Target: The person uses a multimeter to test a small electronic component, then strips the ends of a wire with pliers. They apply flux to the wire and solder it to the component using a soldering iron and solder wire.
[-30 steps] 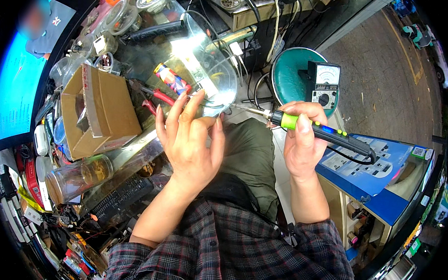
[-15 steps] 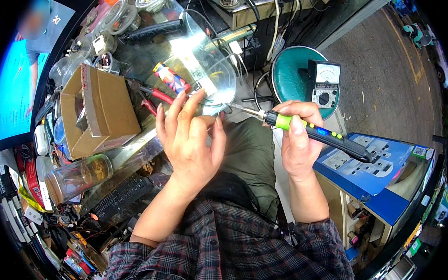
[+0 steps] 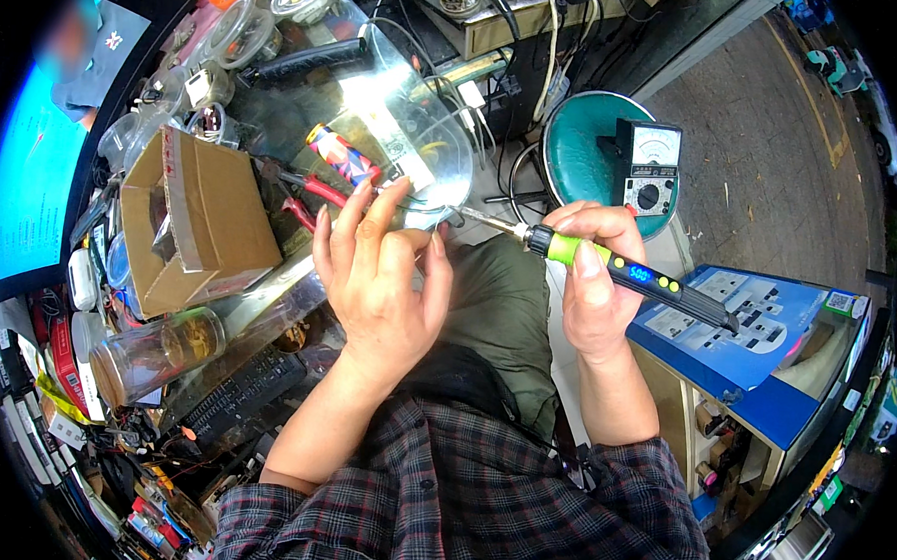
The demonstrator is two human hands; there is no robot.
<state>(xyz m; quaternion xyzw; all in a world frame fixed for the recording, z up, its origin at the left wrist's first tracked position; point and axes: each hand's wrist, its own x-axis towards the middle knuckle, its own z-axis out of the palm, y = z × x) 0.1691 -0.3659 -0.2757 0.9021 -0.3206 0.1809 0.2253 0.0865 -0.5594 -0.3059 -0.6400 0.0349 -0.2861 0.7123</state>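
Note:
My right hand grips a black and green soldering iron with a small lit display. Its metal shaft points left, and the tip is close to the clear tabletop's rounded edge. My left hand is at that edge with its fingers spread, palm down, just left of the tip. Whether anything small lies under its fingertips is hidden. Beyond the left fingers lie a colourful patterned cylinder and pliers with red handles.
An open cardboard box stands left of my left hand, with a clear jar nearer. An analog multimeter rests on a green stool. A blue printed box is at the right. Lidded tubs crowd the far left.
The soldering iron has shifted slightly left, and its rear end has dipped a little toward me. My left hand has stayed almost still.

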